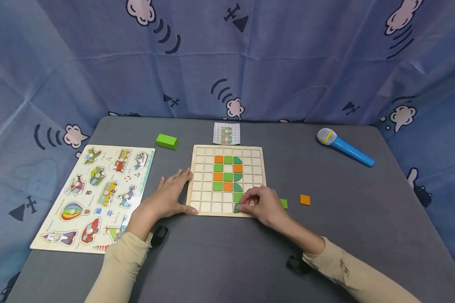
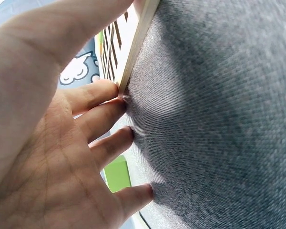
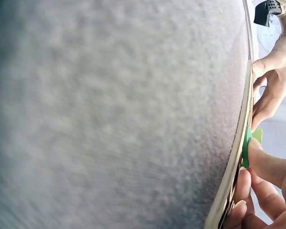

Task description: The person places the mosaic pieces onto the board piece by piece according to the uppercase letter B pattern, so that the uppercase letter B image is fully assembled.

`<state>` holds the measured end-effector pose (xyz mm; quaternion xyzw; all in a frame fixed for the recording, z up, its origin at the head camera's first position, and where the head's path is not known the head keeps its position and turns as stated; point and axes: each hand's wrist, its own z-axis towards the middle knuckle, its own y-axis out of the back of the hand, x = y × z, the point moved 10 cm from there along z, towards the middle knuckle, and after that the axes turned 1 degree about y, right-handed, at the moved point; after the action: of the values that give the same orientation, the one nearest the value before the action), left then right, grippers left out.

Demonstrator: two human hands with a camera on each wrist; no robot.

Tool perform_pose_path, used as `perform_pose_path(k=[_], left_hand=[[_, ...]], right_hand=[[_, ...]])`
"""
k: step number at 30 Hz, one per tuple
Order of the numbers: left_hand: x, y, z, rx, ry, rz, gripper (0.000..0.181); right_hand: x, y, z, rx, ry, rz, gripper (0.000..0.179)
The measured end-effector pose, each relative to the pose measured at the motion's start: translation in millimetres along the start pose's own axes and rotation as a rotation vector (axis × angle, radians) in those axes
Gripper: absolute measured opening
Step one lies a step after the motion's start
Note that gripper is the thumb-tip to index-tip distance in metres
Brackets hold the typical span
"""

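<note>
A wooden grid board [image 1: 206,196] lies in the middle of the table, with orange, light green and dark green tiles set in its central columns. My left hand [image 1: 162,199] is spread along the board's left side, the thumb at the lower corner and the fingertips at the edge. Over the bottom row, my right hand [image 1: 264,205] pinches a dark green tile [image 3: 247,148] between thumb and fingers; the fingers partly cover it in the head view. A light green tile [image 1: 283,203] lies just beyond the right hand, and an orange tile [image 1: 305,200] lies farther right.
Behind the board lies a small pattern card [image 1: 217,134]. A green block [image 1: 167,141] stands at the back left, above a picture puzzle board [image 1: 60,198]. On the back right rests a blue toy microphone [image 1: 350,150]. A patterned curtain [image 1: 295,75] hangs behind the table.
</note>
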<state>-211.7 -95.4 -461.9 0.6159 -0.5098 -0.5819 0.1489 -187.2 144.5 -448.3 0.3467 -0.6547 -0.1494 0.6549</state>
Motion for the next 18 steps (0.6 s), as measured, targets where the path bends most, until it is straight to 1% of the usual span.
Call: perform_pose_path(k=[5, 10, 13, 18], left_hand=[[-0.4, 0.5, -0.5, 0.0, -0.003, -0.001, 0.114], [0.1, 0.4, -0.3, -0.001, -0.004, 0.001, 0.114], [0.7, 0.6, -0.6, -0.002, -0.003, 0.002, 0.114], [0.0, 0.0, -0.3, -0.001, -0.005, 0.006, 0.114]], right_hand=[[0.0, -1.5, 1.9, -0.012, 0.001, -0.01, 0.012], [-0.9, -1.9, 3.3, -0.032, -0.004, -0.024, 0.019], [-0.4, -1.3, 3.1, -0.042, 0.007, -0.031, 0.021], [-3.0, 7.5, -0.4, -0.073, 0.035, -0.054, 0.02]])
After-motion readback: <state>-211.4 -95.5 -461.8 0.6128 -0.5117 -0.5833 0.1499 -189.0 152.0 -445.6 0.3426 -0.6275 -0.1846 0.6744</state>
